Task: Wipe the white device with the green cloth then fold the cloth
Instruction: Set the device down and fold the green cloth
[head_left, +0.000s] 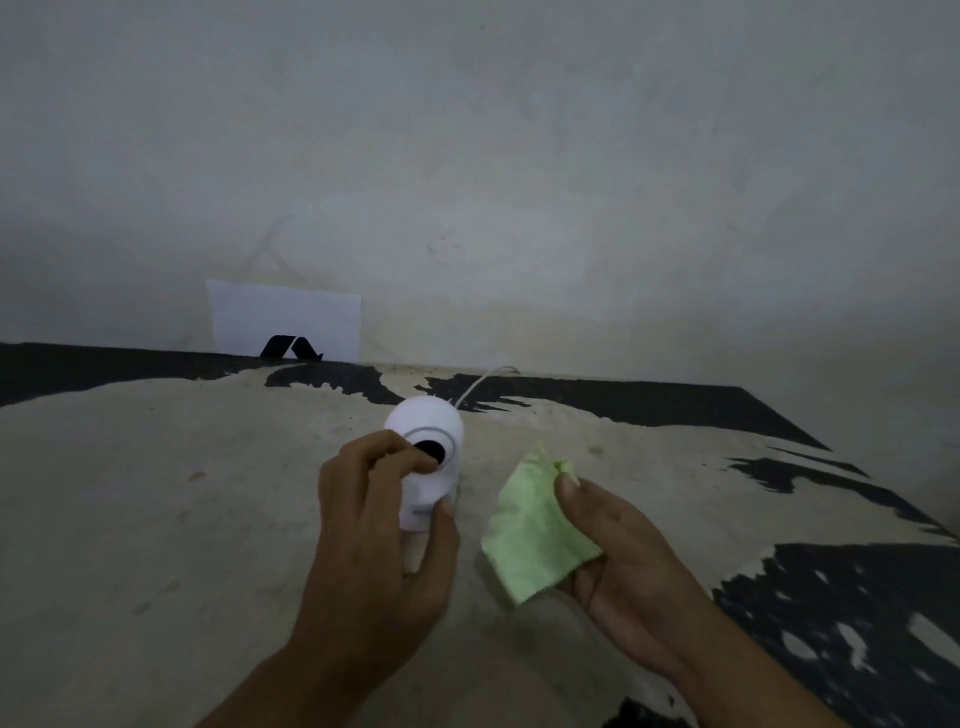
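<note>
No readable text or numbers; only a faint, illegible mark low on the white device (422, 512).

My left hand (379, 525) hides the lower left of the device (431, 457), my right palm (618, 556) hides the cloth's (535, 530) far edge, and both forearms run off the bottom edge.

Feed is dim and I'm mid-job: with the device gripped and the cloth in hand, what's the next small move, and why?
Probably bring the right hand leftward until the green cloth meets the white device. The left hand already grips the device upright on the table, while the cloth sits apart from it, not yet touching, so wiping cannot have started.
</note>
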